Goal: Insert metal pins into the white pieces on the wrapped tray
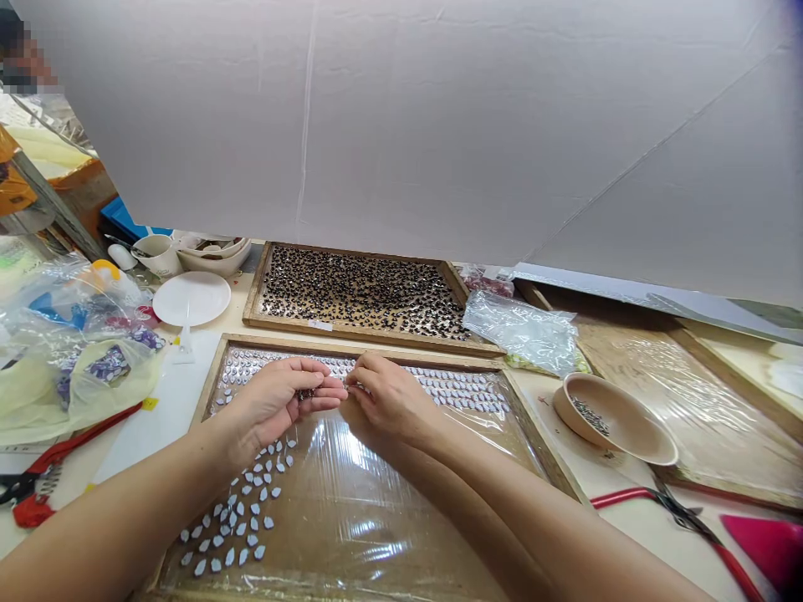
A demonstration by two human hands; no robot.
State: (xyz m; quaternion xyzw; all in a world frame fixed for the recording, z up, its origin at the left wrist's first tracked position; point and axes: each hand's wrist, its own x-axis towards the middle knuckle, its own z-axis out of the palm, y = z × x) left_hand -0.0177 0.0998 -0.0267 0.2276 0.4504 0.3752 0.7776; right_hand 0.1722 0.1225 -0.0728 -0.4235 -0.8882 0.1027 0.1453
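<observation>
My left hand (282,397) and my right hand (386,397) meet fingertip to fingertip over a wooden tray (210,376) lined with clear film. The left hand is cupped around a small heap of dark beads (306,392). The right hand pinches something tiny at its fingertips, too small to name. Rows of small white drop-shaped pieces (457,386) run along the tray's far edge, and more white pieces (242,514) lie scattered under my left forearm.
Behind lies a second wooden tray (257,288) covered with dark beads. A tan bowl (627,435) with dark beads stands at the right, with red-handled pliers (665,506) in front. Plastic bags (75,334), red cutters (56,456), a white plate (191,297) and cups are at the left.
</observation>
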